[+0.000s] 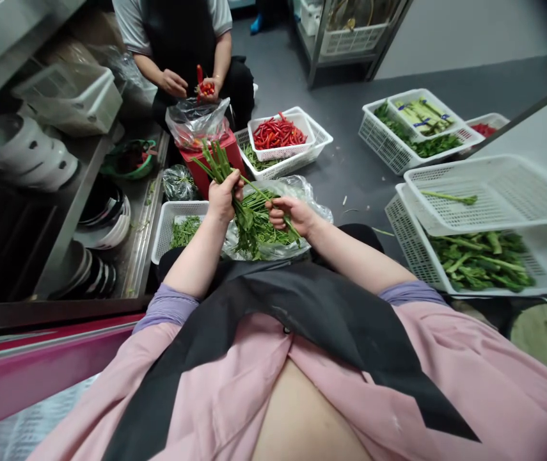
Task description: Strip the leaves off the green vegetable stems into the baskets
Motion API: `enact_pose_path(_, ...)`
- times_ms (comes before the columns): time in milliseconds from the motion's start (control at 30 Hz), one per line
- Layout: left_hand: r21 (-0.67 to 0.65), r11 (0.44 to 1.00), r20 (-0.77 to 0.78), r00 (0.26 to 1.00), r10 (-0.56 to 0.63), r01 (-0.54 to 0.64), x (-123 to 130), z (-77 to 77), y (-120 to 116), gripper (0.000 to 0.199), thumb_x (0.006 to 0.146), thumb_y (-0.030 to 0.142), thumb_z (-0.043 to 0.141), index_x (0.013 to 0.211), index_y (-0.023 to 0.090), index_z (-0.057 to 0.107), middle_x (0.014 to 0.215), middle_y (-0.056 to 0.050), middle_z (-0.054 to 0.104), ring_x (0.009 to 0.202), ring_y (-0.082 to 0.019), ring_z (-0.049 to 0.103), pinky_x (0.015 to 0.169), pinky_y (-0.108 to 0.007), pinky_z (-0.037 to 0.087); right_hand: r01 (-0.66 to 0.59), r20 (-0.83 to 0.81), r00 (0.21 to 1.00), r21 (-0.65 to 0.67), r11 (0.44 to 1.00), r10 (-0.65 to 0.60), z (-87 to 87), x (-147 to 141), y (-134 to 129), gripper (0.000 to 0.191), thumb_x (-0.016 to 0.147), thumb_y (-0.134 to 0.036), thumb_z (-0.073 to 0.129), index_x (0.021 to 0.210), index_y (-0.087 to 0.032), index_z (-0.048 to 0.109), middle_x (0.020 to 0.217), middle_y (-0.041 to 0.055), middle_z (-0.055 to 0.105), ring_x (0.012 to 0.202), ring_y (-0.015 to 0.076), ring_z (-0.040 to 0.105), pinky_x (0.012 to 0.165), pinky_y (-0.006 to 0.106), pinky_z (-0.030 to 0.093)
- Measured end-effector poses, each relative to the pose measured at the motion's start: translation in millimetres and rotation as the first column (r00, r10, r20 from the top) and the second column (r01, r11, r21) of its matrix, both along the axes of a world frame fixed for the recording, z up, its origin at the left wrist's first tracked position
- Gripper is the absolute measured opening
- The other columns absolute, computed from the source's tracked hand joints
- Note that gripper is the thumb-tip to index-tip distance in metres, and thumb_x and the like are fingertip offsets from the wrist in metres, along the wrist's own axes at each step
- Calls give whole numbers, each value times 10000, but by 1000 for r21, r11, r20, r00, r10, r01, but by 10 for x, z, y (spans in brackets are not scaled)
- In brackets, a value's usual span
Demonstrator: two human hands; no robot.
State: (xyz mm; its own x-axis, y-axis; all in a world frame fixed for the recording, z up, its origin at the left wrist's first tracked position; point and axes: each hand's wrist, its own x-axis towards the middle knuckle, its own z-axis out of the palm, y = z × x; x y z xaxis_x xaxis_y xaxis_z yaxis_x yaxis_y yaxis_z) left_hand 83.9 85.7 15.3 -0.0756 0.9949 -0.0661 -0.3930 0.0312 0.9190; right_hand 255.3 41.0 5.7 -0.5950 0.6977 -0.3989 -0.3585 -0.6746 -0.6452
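My left hand (pixel 224 195) is closed around a bunch of leafy green stalks (pixel 247 227), their stem ends pointing up and away and the leaves hanging down. My right hand (pixel 290 214) pinches a thin green stalk (pixel 295 232) just to the right of the bunch. Below both hands lies a clear plastic bag (pixel 309 191) spread open, with a heap of the same greens (pixel 273 234) in it. Left of the heap, a white basket (pixel 158 237) holds more cut greens.
Opposite, a person (pixel 177 38) handles red chillies over a bag-lined red bin (pixel 201 173). A white basket with red chillies (pixel 280 133) stands ahead. White vegetable baskets (pixel 381 137) and a stacked basket (pixel 494 186) stand right. Metal shelving (pixel 129 256) with bowls runs along the left.
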Motion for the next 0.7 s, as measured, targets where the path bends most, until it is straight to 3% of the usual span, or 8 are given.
enact_pose_path(333, 23, 997, -1, 997, 78, -78, -94, -70, 55, 244, 714, 318, 745, 746, 167, 556, 523, 68, 522, 363, -35, 419, 371, -163, 298, -55, 62, 997, 29, 998, 53, -43, 25, -67, 116, 857, -247, 446, 760, -183, 449, 504, -83, 235, 401, 53, 165, 375, 166, 156)
enact_pose_path(467, 76, 988, -38, 989, 140, -137, -77, -67, 8, 248, 737, 347, 735, 803, 166, 580, 535, 65, 519, 413, -44, 476, 397, -149, 326, 167, 154, 972, 72, 983, -177, -134, 3, -35, 144, 846, -203, 448, 718, -196, 382, 482, -102, 203, 385, 43, 116, 350, 159, 126)
enact_pose_path(600, 105, 982, -9, 987, 161, -160, -91, 4, -22, 235, 758, 333, 729, 850, 166, 590, 565, 56, 524, 469, -63, 534, 428, -154, 355, 457, 246, 863, -7, 890, -441, -238, 30, 96, 205, 892, -174, 409, 706, -204, 328, 449, -116, 155, 368, 45, 103, 344, 149, 130)
enact_pose_path(700, 52, 997, -14, 998, 62, -61, -84, 17, -28, 232, 743, 302, 749, 817, 158, 583, 568, 49, 539, 444, -62, 520, 423, -160, 355, 393, 196, 903, -21, 919, -382, -193, 7, 192, 176, 913, -236, 470, 761, -196, 392, 474, -104, 300, 375, 39, 239, 381, 141, 262)
